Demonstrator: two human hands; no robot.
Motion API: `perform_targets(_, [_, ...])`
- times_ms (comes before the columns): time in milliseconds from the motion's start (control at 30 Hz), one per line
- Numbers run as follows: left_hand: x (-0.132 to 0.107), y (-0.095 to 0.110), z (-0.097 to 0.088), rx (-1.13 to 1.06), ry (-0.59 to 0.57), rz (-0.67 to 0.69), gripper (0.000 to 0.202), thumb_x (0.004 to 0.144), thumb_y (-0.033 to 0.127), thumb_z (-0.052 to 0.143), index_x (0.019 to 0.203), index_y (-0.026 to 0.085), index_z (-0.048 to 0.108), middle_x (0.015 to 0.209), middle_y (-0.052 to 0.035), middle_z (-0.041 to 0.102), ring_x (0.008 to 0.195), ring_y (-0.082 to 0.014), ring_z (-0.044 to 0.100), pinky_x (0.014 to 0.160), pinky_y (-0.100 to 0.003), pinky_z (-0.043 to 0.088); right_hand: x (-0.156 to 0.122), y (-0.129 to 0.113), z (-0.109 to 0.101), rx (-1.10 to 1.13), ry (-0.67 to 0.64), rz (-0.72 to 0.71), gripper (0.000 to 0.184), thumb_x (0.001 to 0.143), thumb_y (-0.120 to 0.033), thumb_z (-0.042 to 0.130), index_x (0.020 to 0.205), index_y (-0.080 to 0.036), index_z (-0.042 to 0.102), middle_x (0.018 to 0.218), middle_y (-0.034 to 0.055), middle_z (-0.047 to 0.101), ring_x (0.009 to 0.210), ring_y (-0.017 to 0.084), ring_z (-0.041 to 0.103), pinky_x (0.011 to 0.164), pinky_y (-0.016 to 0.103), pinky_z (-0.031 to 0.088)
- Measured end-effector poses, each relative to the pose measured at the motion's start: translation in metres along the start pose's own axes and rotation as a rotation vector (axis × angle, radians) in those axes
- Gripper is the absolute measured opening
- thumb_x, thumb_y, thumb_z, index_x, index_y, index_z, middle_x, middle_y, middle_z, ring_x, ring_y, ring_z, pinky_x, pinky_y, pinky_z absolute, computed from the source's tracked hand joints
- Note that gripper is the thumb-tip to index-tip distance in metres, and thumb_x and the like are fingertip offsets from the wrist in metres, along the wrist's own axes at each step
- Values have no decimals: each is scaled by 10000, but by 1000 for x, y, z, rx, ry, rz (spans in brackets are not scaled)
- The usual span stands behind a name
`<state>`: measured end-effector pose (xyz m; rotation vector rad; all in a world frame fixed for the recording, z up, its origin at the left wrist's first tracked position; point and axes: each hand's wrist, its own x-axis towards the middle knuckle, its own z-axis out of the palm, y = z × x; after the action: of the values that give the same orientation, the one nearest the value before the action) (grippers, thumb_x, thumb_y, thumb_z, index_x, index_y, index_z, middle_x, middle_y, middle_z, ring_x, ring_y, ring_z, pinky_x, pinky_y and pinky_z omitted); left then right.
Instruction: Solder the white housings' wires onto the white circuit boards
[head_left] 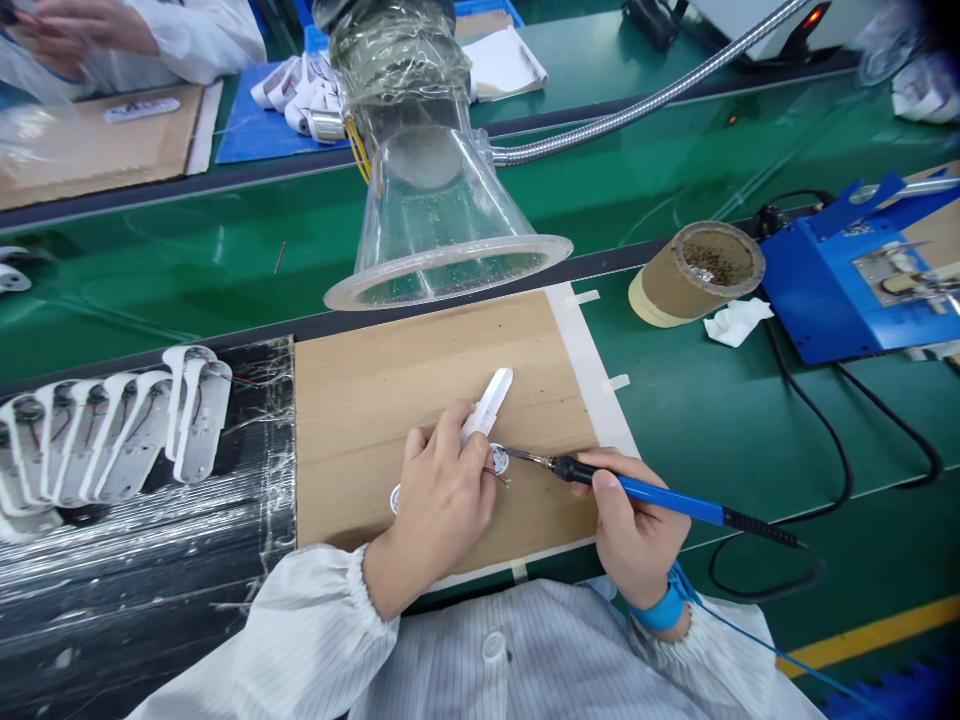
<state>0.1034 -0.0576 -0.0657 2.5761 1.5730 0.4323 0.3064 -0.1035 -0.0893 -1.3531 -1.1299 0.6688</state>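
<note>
My right hand (637, 510) is closed around a blue-handled soldering iron (667, 497). The iron's tip touches or nearly touches a small round white piece (498, 459) beside my left fingers. My left hand (450, 490) presses a long white plastic part (489, 402) down on the cardboard mat (375, 390), fingers closed on it. Thin dark and red wires stick out by the left fingertips. Another round white piece shows partly at the left edge of that hand, the rest hidden beneath it.
A clear fume-extractor hood (450, 220) hangs over the mat's far edge. Several white housings with wires (112, 430) lie in a row at left. At right stand a brown cup (697, 270), crumpled tissue (739, 321) and a blue soldering-iron stand (847, 280). Across, a co-worker's hands (90, 30) are busy.
</note>
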Motion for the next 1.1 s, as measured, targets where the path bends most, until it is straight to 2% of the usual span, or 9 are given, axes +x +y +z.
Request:
perform_targets(367, [-1,0,7,72,67,58,93,950,102,579,918,168,635,1388,-239,675,1134,-322,689,818,-434,431,0,2,-1,9,-10,6,145,1018,-222,673,1007,-241,817,881,33,777,655,158,724,577,274,614])
perform_targets(833, [0,-1,9,69,101,59,106,909,88,575,892,173,637,1358,-210,699,1033,-287,707,798,-429,430,0,1,-1,7,-3,4,163,1005,-206,677,1004,-263,829,892,17,793,675,159,740,587,262,612])
perform_targets(1100, [1,-2,8,66,107,69,104,911,91,565,909,173,630,1364,-216,699,1047,-293,710,794,-435,430,-3,10,-3,61,57,-15,153,1016,-228,685,1015,-251,836,869,24,787,670,166,730,592,281,606])
